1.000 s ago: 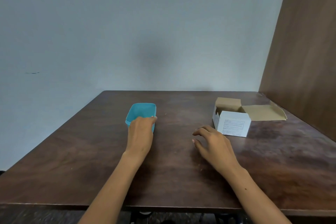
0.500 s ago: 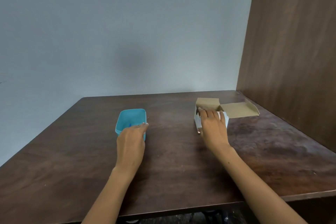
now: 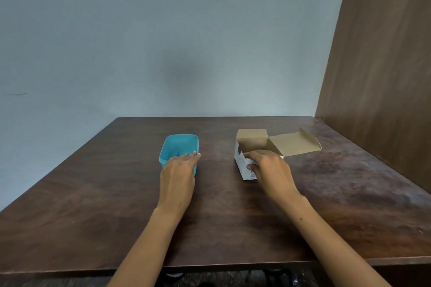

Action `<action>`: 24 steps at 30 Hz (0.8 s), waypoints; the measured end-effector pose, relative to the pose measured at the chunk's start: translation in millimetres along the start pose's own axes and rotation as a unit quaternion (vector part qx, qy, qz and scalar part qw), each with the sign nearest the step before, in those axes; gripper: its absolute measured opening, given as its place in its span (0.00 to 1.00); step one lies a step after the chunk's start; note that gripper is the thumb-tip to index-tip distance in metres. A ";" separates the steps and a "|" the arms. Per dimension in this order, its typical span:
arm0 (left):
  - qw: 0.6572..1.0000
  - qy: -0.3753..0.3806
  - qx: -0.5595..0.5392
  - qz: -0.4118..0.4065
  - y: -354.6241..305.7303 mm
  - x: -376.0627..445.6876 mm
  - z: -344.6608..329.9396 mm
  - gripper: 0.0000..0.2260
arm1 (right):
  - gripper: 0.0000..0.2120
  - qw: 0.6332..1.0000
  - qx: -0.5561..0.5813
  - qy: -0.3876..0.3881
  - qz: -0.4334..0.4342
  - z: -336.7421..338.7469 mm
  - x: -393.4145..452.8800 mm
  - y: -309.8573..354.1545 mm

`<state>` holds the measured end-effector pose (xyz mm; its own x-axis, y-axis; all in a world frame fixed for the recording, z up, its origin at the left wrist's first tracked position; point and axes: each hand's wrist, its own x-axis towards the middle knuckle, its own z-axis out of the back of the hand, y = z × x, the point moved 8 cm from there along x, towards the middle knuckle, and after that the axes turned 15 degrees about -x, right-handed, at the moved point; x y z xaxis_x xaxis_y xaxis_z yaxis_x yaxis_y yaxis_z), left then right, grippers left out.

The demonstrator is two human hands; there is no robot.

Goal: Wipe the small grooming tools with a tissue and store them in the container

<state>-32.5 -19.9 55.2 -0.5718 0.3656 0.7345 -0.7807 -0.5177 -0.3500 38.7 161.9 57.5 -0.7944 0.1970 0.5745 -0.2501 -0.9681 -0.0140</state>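
A small teal plastic container [image 3: 180,144] stands open on the dark wooden table [image 3: 105,198], left of centre. My left hand [image 3: 178,176] rests on its near rim with the fingers lying straight across the edge. A small blue item [image 3: 178,154] shows inside, just past my fingertips; what it is I cannot tell. To the right sits an open white cardboard box [image 3: 253,144] with brown flaps. My right hand [image 3: 271,170] grips its near wall, fingers over the rim and thumb on the printed front. The box's inside looks dark, and no tissue or other tool is visible.
A brown wooden panel [image 3: 384,72] rises along the table's right edge, close behind the box's spread flap [image 3: 295,144]. A pale blue wall [image 3: 163,42] stands behind the table. Bare tabletop lies in front of both hands and to the left.
My right hand left the tabletop, reached the cardboard box and now grips its near wall; the box sits turned at a new angle. My left hand stayed on the teal container.
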 end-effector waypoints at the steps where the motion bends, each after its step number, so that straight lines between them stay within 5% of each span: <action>1: 1.000 0.000 0.002 -0.002 -0.8 0.0 0.1 0.18 | 0.12 1.000 0.007 -0.001 0.004 -0.5 -0.5 3.5; 18: 1.000 0.021 -0.005 0.012 4.8 2.9 -10.0 0.19 | 0.15 0.999 0.044 -0.024 0.018 -19.5 5.6 5.0; 24: 1.000 -0.005 0.016 -0.010 0.1 1.3 -2.4 0.15 | 0.25 0.999 0.030 -0.014 0.014 -13.4 2.3 8.7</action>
